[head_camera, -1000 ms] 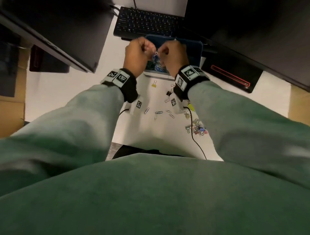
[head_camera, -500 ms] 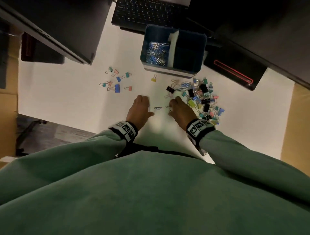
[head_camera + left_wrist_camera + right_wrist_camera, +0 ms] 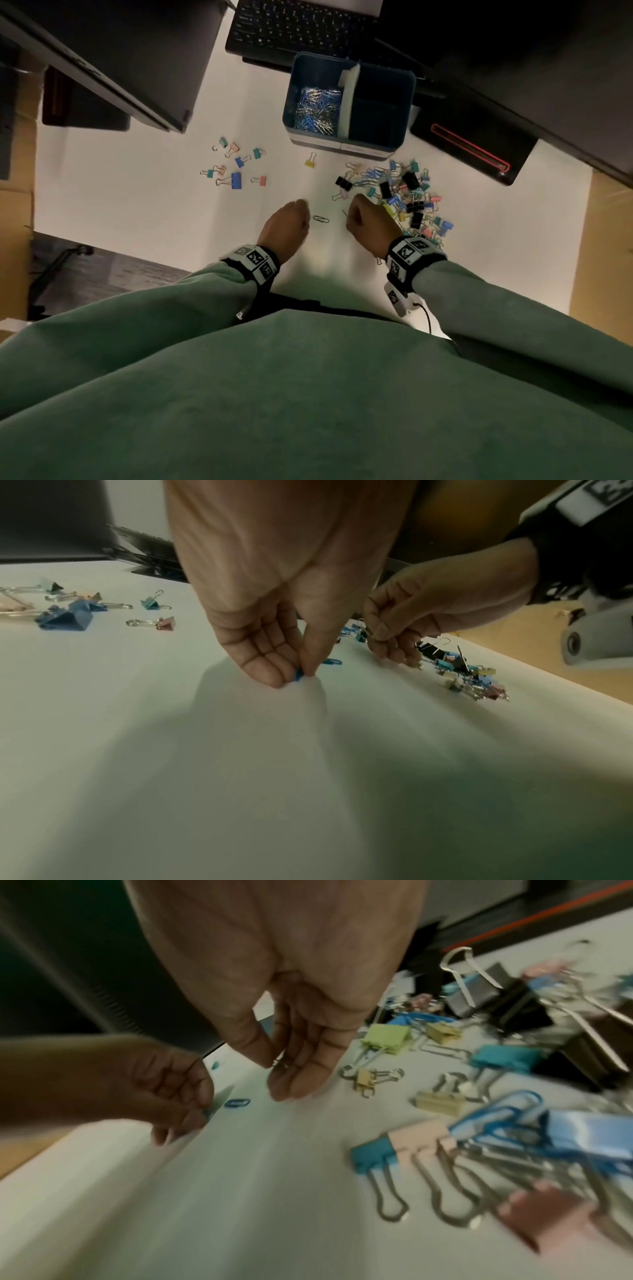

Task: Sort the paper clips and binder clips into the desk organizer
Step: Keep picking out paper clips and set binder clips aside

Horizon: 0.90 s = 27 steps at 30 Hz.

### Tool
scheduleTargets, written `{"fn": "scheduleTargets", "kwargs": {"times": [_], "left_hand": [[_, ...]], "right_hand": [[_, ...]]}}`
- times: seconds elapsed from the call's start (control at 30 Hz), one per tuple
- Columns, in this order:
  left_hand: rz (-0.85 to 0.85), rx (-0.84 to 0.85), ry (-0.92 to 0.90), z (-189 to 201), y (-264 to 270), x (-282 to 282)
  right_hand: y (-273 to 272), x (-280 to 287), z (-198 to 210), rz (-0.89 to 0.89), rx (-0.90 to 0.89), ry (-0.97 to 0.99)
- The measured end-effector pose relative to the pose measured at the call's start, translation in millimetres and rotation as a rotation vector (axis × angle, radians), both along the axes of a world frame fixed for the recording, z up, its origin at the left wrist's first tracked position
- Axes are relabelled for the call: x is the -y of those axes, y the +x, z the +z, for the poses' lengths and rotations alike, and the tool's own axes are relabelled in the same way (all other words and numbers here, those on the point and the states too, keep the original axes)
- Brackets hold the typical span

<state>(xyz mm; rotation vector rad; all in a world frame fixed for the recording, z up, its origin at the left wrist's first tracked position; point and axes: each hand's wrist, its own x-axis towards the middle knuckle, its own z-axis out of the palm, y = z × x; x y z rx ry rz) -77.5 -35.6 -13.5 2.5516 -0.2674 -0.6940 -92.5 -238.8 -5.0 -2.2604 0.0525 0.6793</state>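
on the white bench (image 3: pixel 137 205), near its front edge, a person's left hand (image 3: pixel 286 226) pinches a small blue paper clip (image 3: pixel 298 674) between thumb and fingertips, right down at the surface. just to its right a second blue paper clip (image 3: pixel 321 219) lies flat on the bench, between the two hands and touching neither. the right hand (image 3: pixel 368 222) is curled, thumb and forefinger pinching a thin silver paper clip (image 3: pixel 280 1063) slightly above the surface. directly right of that hand spreads a heap of mixed binder clips and paper clips (image 3: pixel 407 198), and a smaller scatter of binder clips (image 3: pixel 236 164) sits well to the left. one yellow binder clip (image 3: pixel 310 161) lies alone just in front of the blue desk organizer (image 3: pixel 394 144), which stands at the far side by a keyboard (image 3: pixel 294 27); its left compartment holds a pile of paper clips (image 3: pixel 317 109), while the right one looks dark.
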Motion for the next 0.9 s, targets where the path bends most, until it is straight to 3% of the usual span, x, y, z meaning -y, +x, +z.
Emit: {"fn": "scheduleTargets", "kwargs": {"times": [0.13,0.3,0.43,0.6,0.7,0.8,0.9], "left_hand": [[0.060,0.003,-0.004,1.8,2.9,3.3],[0.093,-0.008,0.032,-0.6,6.6,10.6],[0.040,0.000,0.047,-3.3,7.7,15.9],[-0.025,0.047,0.090,-2.7,5.7,13.9],[-0.157,0.118,0.159,0.5,0.1,15.7],[-0.315,0.165,0.220,7.0,0.8,17.2],[-0.396,0.204,0.248,5.6,2.6,12.8]], "right_hand": [[-1.9,7.9,0.0,-0.154,-0.061,0.173],[-3.0,2.8,-1.5,-0.158,-0.066,0.216],[-0.8,-11.7,-5.3,-0.082,-0.038,0.147],[7.5,-20.0,-10.7,0.046,0.077,-0.145],[10.8,-20.1,-15.3,0.207,0.133,-0.278],[16.0,-23.5,-15.5,0.268,0.096,-0.348],[20.7,-22.2,-16.5,0.245,-0.031,-0.294]]}}
